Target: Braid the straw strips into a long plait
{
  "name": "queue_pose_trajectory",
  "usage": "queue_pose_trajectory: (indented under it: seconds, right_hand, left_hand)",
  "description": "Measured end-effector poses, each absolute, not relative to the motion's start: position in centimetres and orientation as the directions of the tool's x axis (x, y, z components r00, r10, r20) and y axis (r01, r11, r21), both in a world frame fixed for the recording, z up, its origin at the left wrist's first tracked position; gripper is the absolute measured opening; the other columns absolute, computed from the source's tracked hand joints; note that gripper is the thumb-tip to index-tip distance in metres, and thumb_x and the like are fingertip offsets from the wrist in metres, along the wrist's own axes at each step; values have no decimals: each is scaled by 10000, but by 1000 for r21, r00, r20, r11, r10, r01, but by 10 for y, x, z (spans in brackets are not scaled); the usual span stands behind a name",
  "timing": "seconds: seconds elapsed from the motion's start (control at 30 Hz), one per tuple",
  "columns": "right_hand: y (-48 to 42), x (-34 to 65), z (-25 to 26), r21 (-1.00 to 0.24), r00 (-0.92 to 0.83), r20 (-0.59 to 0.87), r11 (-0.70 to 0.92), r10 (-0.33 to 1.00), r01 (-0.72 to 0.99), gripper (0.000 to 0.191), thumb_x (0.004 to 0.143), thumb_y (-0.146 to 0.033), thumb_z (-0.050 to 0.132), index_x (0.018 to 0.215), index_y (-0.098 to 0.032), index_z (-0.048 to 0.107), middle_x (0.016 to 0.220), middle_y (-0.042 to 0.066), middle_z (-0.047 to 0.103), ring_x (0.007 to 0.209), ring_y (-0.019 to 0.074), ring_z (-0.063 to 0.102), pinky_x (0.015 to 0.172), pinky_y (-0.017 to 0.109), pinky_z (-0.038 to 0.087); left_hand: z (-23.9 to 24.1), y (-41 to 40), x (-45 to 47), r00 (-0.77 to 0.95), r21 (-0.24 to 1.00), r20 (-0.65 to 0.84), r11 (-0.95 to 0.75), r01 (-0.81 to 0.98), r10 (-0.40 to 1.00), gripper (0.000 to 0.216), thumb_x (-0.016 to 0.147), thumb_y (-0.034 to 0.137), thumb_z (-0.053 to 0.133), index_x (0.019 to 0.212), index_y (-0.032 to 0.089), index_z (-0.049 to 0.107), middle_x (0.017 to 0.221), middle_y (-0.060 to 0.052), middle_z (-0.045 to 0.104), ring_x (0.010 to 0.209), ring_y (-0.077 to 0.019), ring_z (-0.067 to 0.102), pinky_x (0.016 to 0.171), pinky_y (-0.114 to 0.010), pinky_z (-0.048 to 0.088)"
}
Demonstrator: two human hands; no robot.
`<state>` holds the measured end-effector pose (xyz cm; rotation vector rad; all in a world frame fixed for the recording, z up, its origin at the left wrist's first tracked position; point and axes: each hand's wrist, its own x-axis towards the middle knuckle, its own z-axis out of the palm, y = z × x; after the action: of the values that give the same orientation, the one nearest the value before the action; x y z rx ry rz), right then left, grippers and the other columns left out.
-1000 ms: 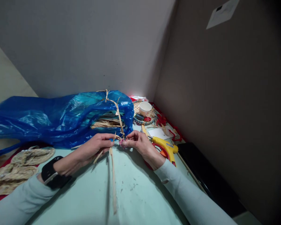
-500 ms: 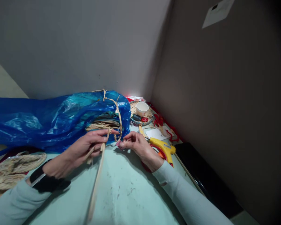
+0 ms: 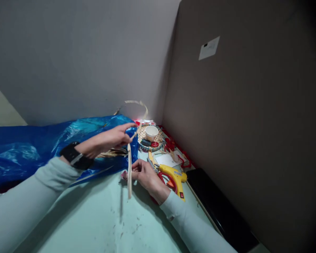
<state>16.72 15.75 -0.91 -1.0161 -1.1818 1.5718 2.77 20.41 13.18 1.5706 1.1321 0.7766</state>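
Observation:
My left hand [image 3: 115, 137] is raised above the table, fingers pinched on a tan raffia strand [image 3: 129, 165] that hangs straight down from it and loops up behind it. My right hand [image 3: 142, 173] rests low on the pale green table [image 3: 100, 218], fingers closed on the strand's lower part beside a small pink piece [image 3: 124, 174]. A black watch [image 3: 75, 157] sits on my left wrist. Both sleeves are light grey.
A blue plastic bag [image 3: 42, 147] holding more raffia lies behind my left arm. A yellow glue gun [image 3: 173, 174] and red scissors handles lie right of my right hand. A woven tray [image 3: 151, 140] carries a white cup [image 3: 151, 132]. A black slab [image 3: 216, 207] runs along the right wall.
My left hand lifted up and away from the table, pulling the raffia strand taut and vertical. My right hand stayed low on the table. The view shifted right.

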Motion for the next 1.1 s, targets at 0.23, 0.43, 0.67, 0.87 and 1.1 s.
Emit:
queue_pose_trajectory:
  seconds: [0.23,0.43,0.67,0.87,1.1]
  right_hand:
    - [151,168,-4,-961,-310,-74,-152,948,-233,413,576,-306,911,799,-188,584,719,21,723,683,174,672,682,300,475]
    - [156,167,-9,-959,-311,-88,-165,946,-230,438,523,-314,922,779,-190,590,677,4,708,663,173,660,691,307,482]
    - [157,169,-6,-964,-312,-94,-165,945,-208,403,562,-326,906,774,-194,589,713,20,713,691,182,655,679,305,458]
    - [152,170,0,-964,-312,-98,-168,945,-205,379,607,-309,893,809,-188,596,797,39,750,739,184,661,708,304,454]
    - [150,168,1,-964,-307,-107,-174,946,-203,334,627,-286,882,797,-187,613,780,32,744,730,175,651,711,303,449]
  left_hand:
    - [71,151,-15,288,932,-138,26,361,948,517,708,321,733,1182,210,559,498,126,408,413,-97,273,426,-250,157]
    - [15,123,-19,156,914,-142,69,399,978,279,765,440,653,903,218,555,462,129,394,430,-115,315,444,-226,213]
    - [-4,125,-16,164,927,-174,106,360,971,248,798,448,613,708,225,552,479,108,366,430,-109,282,435,-243,196]
    - [1,123,-13,168,937,-212,151,316,963,255,796,464,606,762,212,619,497,104,337,434,-107,243,427,-254,156]
    - [-5,129,-10,81,936,-190,156,317,978,300,836,467,565,722,202,649,471,90,360,430,-118,275,453,-266,193]
